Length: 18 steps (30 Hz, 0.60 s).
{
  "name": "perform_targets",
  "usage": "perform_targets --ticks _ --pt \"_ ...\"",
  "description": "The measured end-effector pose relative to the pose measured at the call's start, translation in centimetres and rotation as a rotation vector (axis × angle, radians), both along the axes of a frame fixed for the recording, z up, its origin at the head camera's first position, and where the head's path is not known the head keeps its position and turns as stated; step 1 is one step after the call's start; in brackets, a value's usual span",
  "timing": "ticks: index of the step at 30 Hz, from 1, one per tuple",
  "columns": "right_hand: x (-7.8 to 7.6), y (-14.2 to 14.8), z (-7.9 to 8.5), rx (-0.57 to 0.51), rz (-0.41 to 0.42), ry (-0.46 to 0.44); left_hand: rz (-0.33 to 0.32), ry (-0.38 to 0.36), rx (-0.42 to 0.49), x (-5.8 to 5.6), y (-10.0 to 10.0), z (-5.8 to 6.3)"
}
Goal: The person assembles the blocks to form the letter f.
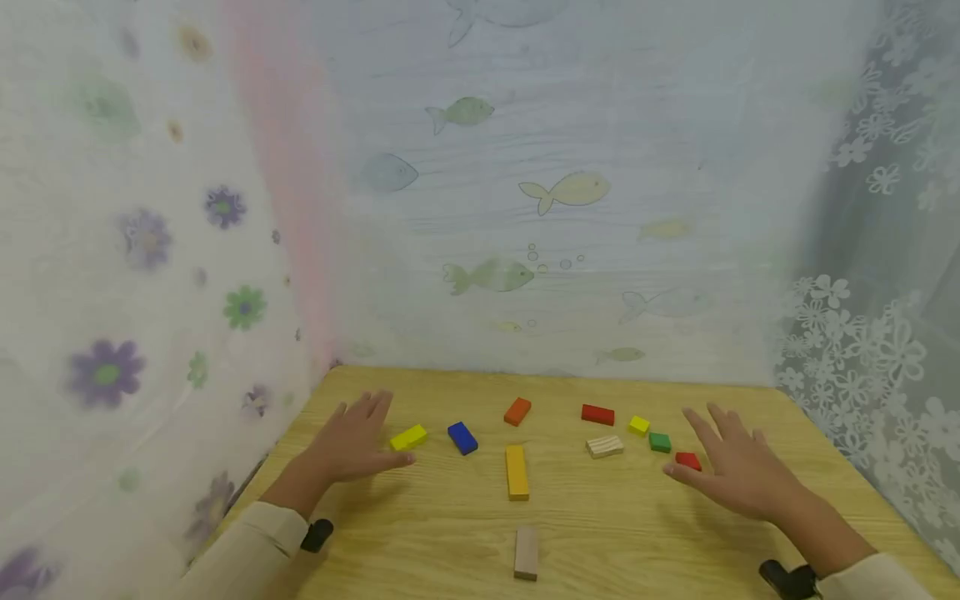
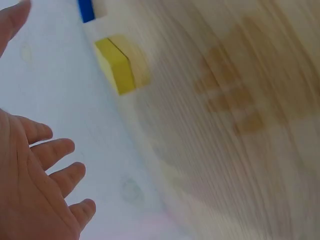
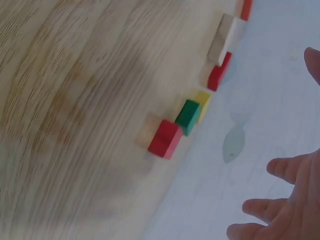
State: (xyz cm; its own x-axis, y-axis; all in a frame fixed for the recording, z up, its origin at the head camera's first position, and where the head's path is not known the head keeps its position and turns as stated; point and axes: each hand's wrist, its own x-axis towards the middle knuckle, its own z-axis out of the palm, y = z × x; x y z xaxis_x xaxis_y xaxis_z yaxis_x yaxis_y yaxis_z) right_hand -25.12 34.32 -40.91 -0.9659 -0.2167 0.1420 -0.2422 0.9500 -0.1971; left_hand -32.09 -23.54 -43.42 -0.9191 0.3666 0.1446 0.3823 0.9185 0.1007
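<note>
Head view showed my left grip (image 1: 356,443) and right grip (image 1: 738,471) spread apart near the yellow block (image 1: 408,438) and the small red block (image 1: 687,461) respectively on the surface (image 1: 420,533), so I judged picking unstarted, a pinch needed next

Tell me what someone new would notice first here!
Probably the long yellow-orange block near the middle of the wooden table, with a blue block farther back to its left. Next, perhaps, the left hand and right hand, spread over opposite sides of the table. Then maybe the pale fish on the backdrop behind.
</note>
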Motion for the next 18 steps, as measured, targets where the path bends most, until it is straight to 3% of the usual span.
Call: perform_targets --ticks 6,13,18 --pt "-0.1 -1.6 -0.1 -0.073 0.044 0.009 -0.042 -0.035 0.127 0.0 1.7 0.0" --pt "-0.1 -3.1 -0.9 -0.205 0.061 -0.046 -0.063 -0.163 0.318 -0.3 3.9 -0.1" --pt "-0.1 -4.5 -1.6 -0.252 0.079 -0.03 -0.082 -0.21 0.411 -0.4 5.7 -0.5"
